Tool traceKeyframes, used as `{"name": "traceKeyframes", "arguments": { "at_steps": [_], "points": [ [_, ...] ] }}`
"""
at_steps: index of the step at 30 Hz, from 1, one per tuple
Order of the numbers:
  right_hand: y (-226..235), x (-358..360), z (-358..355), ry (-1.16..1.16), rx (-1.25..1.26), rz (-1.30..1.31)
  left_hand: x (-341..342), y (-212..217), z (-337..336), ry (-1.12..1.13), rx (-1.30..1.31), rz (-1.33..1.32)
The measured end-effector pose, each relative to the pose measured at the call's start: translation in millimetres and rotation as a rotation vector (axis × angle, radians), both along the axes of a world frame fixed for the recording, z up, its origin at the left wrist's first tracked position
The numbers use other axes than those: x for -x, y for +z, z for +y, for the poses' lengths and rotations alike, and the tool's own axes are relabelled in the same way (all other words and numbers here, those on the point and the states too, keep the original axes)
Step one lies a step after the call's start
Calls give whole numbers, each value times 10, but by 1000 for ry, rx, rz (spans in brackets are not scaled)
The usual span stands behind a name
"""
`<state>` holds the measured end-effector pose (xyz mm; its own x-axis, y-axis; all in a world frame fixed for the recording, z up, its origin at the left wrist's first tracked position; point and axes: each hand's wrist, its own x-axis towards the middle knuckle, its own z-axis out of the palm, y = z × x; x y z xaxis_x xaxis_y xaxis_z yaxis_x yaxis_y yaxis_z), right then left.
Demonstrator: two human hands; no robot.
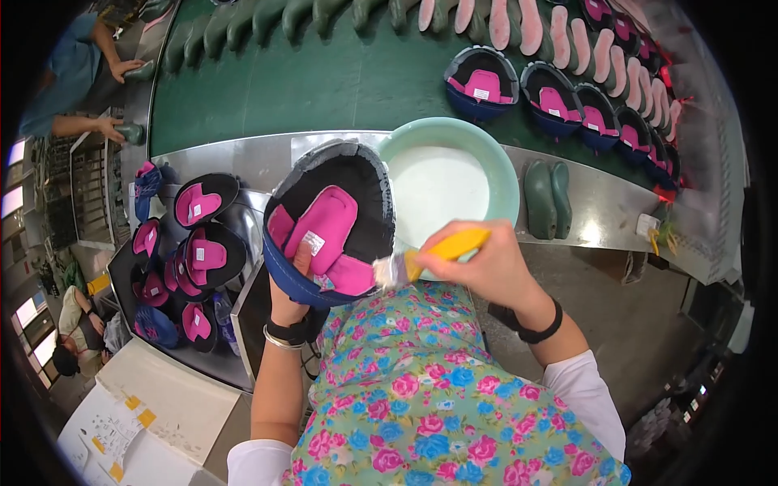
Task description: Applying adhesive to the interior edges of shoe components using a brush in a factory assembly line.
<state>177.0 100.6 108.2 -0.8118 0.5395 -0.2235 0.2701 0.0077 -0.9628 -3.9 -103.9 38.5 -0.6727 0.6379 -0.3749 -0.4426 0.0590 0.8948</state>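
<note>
My left hand [288,301] grips a navy shoe upper [366,190] by its near edge, the thumb on the inside and the other fingers hidden beneath. The upper is tipped so that its black inside, bright pink lining, small white label and greyish, rough rim show. My right hand [490,263] is closed around the yellow handle of a flat paintbrush [403,269]. Its pale, white-coated bristles touch or nearly touch the upper's lower right edge. Just behind both hands stands a pale green basin [506,174] with white liquid in it, partly covered by the upper and my right hand.
Several pink-lined uppers [209,253] crowd a dark tray at left. More uppers [482,83] line the green belt [243,97], with green shoe lasts [296,18] and pink insoles [531,28] behind. Two lasts [540,198] stand right of the basin. A co-worker's hands [109,128] touch lasts, far left.
</note>
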Motion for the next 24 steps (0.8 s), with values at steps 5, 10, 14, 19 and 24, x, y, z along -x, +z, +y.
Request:
{"name": "traceKeyframes", "arguments": {
  "at_steps": [5,10,14,19,24],
  "points": [
    [-299,395,185,-14,-222,-117,268,-17,-272,77,5,-257],
    [-201,964,244,15,-468,64,544,-397,-802,138,0,83],
    [14,1680,-15,417,-341,366,913,-573,-1026,72,-138,-878],
    [146,2286,-495,679,-111,473,882,-240,-788,-197,-89,-418],
    [-180,2193,-367,427,-286,213,948,135,-679,-86,110,-940]
  ]
}}
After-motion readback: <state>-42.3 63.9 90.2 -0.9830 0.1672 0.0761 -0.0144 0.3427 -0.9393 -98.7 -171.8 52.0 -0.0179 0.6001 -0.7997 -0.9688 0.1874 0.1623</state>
